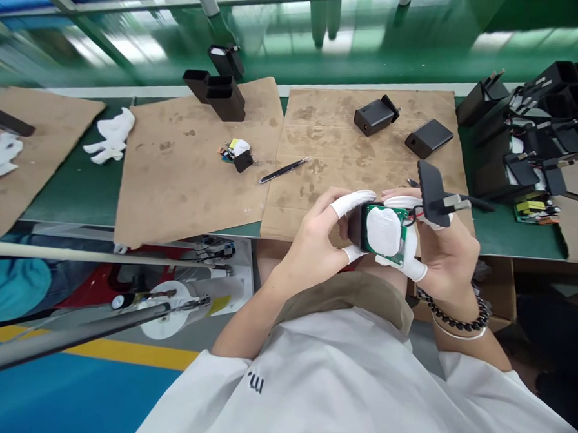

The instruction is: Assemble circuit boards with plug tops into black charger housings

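Observation:
My left hand (334, 226), with white finger cots on some fingers, grips a black plastic housing (355, 225). A green circuit board (397, 256) with a thick white pad (384, 231) stands partly inside the housing's mouth. On the other side, my right hand (439, 253), also in finger cots, holds the board's outer edge. Red and black wires join the board to a black plug cover (432, 192) with metal prongs, which rests against my right fingers. How deep the board sits in the housing is hidden by my hands.
Two black adapters (375, 116) (429, 138) lie on the cardboard mat (322, 134). Tweezers (285, 170) and a loose circuit board assembly (237, 152) are to the left. Upright black housings (226, 98) stand behind. Many part-filled housings (507, 163) crowd the right; white gloves (111, 136) lie far left.

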Demonstrator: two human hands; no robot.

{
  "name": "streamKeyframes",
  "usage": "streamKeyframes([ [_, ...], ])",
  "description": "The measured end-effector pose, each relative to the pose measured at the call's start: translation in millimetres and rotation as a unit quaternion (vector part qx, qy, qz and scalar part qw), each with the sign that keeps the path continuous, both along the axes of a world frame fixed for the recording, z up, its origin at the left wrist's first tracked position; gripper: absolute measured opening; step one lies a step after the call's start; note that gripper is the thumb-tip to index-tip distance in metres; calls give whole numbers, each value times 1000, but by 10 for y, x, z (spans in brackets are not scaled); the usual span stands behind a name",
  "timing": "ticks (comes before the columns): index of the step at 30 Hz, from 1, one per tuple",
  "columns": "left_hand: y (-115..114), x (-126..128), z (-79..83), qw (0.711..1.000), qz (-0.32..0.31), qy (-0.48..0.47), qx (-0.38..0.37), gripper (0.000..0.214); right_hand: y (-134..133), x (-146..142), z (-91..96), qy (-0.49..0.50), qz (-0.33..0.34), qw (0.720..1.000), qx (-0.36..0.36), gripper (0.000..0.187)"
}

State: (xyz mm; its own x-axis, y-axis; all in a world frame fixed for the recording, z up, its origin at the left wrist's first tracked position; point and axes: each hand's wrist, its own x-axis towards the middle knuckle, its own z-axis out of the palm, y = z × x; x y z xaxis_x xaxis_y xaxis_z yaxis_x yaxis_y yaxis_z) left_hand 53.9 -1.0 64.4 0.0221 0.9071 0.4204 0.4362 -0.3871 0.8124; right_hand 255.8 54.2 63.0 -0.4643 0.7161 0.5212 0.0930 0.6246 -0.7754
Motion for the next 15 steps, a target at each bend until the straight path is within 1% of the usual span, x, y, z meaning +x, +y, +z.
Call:
streamKeyframes([
  [3,6,3,-5,1000,0,0,3,60,6,-4,-2,3,2,1000,12,60],
  [11,12,7,-5,1000,-13,-11,13,59,4,-30,-18,16,17,1000,-1,59],
  [15,5,-5,-11,1000,-16,-5,14,58,-6,-28,-15,0,9,1000,3,57],
])
